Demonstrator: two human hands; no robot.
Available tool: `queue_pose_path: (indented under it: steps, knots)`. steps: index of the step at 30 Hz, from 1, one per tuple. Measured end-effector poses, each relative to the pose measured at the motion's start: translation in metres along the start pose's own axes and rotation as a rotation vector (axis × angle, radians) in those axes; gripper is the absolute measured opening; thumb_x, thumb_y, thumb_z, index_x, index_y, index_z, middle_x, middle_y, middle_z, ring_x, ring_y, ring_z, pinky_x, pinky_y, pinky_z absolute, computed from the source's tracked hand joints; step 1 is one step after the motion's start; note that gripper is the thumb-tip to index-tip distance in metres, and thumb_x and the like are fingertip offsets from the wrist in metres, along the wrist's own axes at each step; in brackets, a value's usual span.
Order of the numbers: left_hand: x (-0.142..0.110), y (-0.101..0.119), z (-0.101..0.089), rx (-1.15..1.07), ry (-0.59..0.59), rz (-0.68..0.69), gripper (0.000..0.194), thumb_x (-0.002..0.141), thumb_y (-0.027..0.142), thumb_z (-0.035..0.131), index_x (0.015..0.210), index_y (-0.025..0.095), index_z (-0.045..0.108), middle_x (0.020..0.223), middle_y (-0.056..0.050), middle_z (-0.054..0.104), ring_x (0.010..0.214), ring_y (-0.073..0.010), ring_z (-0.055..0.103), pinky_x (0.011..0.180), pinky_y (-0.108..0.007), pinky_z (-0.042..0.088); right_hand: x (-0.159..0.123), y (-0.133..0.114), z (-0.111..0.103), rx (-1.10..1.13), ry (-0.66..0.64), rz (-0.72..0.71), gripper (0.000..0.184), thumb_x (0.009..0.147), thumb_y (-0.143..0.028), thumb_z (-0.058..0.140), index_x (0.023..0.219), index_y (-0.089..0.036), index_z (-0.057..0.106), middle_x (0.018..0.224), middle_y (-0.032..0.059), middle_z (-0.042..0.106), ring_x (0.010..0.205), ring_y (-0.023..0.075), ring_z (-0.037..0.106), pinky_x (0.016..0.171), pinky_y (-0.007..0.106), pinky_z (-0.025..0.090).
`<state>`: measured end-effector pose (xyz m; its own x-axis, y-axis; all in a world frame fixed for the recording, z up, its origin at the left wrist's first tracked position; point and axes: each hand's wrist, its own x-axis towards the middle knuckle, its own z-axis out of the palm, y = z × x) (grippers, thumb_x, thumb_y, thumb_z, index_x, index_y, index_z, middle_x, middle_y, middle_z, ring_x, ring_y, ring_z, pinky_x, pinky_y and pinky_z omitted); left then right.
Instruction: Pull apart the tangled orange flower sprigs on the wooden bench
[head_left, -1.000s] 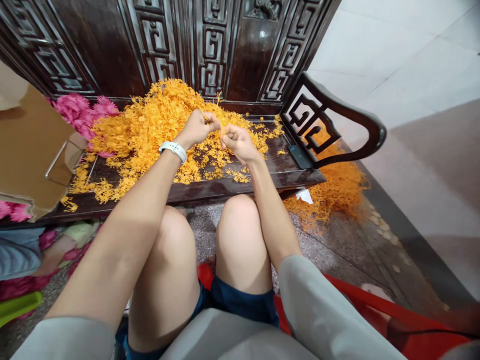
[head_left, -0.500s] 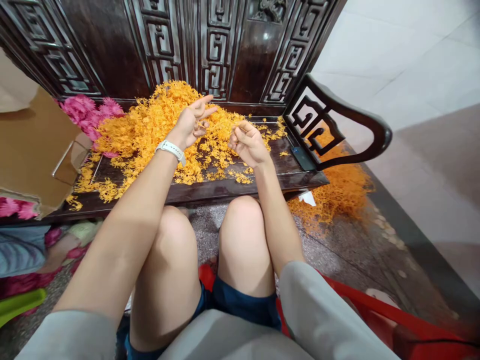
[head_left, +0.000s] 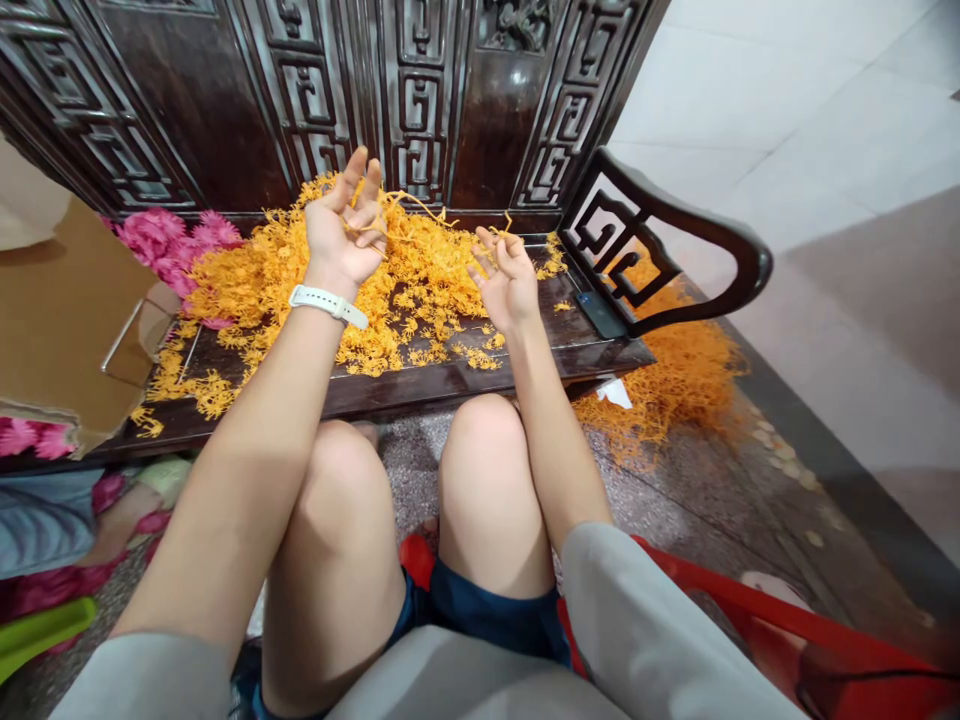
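My left hand (head_left: 346, 222), with a white watch band on its wrist, is raised palm up over the yellow heap. A thin yellow strand (head_left: 416, 203) runs from between its partly curled fingers toward the right. My right hand (head_left: 510, 280) is turned palm up, its fingertips pinching a small spidery yellow piece (head_left: 508, 226). Below both hands, a heap of yellow spidery flower pieces (head_left: 262, 285) spreads over the dark wooden bench (head_left: 450, 385). Whether the strand reaches my right hand, I cannot tell.
Pink flowers (head_left: 161, 245) and a cardboard box (head_left: 82, 320) stand at the left. A phone (head_left: 600, 315) lies by the carved armrest (head_left: 694, 220). Orange strands (head_left: 667, 375) pile on the floor at the right. A person's leg (head_left: 120, 520) shows at lower left.
My hands were close together over the heap, then drew apart. The left hand has moved left and up, turning palm up; the right has opened out somewhat. A yellow strand now stretches beside the left.
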<state>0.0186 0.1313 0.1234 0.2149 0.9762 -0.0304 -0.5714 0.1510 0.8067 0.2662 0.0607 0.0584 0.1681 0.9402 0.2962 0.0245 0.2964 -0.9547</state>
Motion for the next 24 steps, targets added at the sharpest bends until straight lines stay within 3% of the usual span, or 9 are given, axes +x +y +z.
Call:
queue_pose_path:
  steps: [5, 9, 12, 15, 18, 21, 22, 24]
  knots:
    - [-0.002, -0.024, 0.024, 0.005, -0.11, -0.001, 0.049, 0.115, 0.052, 0.038, 0.148, 0.033, 0.069, 0.126, -0.008, 0.084, 0.068, -0.0144, 0.068, 0.051, -0.024, 0.052, 0.001, -0.001, 0.022, -0.158, -0.173, -0.189, 0.058, 0.098, -0.081, 0.064, 0.124, -0.029, 0.068, 0.175, 0.0092, 0.045, 0.161, 0.0344, 0.045, 0.125, 0.063, 0.05]
    - [-0.009, -0.047, 0.052, 0.07, -0.199, -0.018, 0.072, 0.112, 0.075, 0.035, 0.146, 0.021, 0.069, 0.129, -0.015, 0.078, 0.092, -0.0204, 0.077, 0.07, -0.026, 0.06, -0.001, -0.005, 0.038, -0.396, -0.17, -0.285, 0.051, 0.101, -0.075, 0.065, 0.116, -0.026, 0.071, 0.164, 0.0121, 0.049, 0.162, 0.036, 0.039, 0.128, 0.064, 0.044]
    - [-0.017, -0.053, 0.059, 0.123, -0.283, -0.047, 0.083, 0.109, 0.081, 0.033, 0.157, 0.019, 0.061, 0.13, -0.015, 0.075, 0.105, -0.0246, 0.078, 0.086, -0.033, 0.063, -0.004, -0.011, 0.046, -0.565, -0.148, -0.36, 0.036, 0.107, -0.061, 0.064, 0.117, -0.026, 0.07, 0.146, 0.0124, 0.058, 0.147, 0.0337, 0.049, 0.128, 0.061, 0.043]
    - [-0.028, -0.05, 0.052, 0.218, -0.402, -0.101, 0.08, 0.111, 0.078, 0.032, 0.168, 0.025, 0.052, 0.132, -0.013, 0.074, 0.116, -0.0288, 0.078, 0.099, -0.044, 0.063, -0.003, -0.022, 0.044, -0.725, -0.126, -0.367, 0.02, 0.109, -0.043, 0.063, 0.112, -0.024, 0.069, 0.12, 0.0093, 0.065, 0.122, 0.0293, 0.059, 0.118, 0.054, 0.049]
    - [-0.035, -0.042, 0.034, 0.337, -0.563, -0.175, 0.071, 0.11, 0.072, 0.047, 0.17, 0.034, 0.049, 0.135, -0.011, 0.077, 0.119, -0.0304, 0.079, 0.104, -0.049, 0.062, -0.005, -0.044, 0.015, -0.785, -0.1, -0.32, 0.01, 0.105, -0.031, 0.065, 0.102, -0.022, 0.07, 0.104, 0.0068, 0.067, 0.105, 0.0252, 0.061, 0.103, 0.045, 0.053]
    - [-0.033, -0.037, 0.01, 0.425, -0.737, -0.266, 0.076, 0.103, 0.07, 0.063, 0.169, 0.035, 0.052, 0.14, -0.014, 0.078, 0.117, -0.031, 0.08, 0.106, -0.048, 0.062, -0.031, -0.084, -0.037, -0.737, -0.051, -0.284, 0.015, 0.103, -0.034, 0.068, 0.096, -0.021, 0.068, 0.094, 0.0049, 0.066, 0.093, 0.0209, 0.06, 0.089, 0.039, 0.053]
    - [-0.03, -0.037, 0.003, 0.441, -0.773, -0.297, 0.076, 0.101, 0.071, 0.066, 0.166, 0.033, 0.057, 0.141, -0.016, 0.078, 0.117, -0.0315, 0.08, 0.105, -0.048, 0.062, -0.046, -0.101, -0.056, -0.699, -0.082, -0.262, 0.02, 0.102, -0.038, 0.071, 0.093, -0.021, 0.067, 0.091, 0.004, 0.065, 0.088, 0.0189, 0.058, 0.084, 0.037, 0.052]
    - [-0.02, -0.043, -0.01, 0.468, -0.775, -0.344, 0.072, 0.096, 0.069, 0.074, 0.155, 0.029, 0.069, 0.142, -0.018, 0.078, 0.113, -0.031, 0.079, 0.1, -0.045, 0.063, -0.08, -0.134, -0.087, -0.577, -0.348, -0.135, 0.031, 0.1, -0.047, 0.077, 0.089, -0.02, 0.066, 0.087, 0.0025, 0.066, 0.078, 0.0151, 0.058, 0.073, 0.032, 0.051]
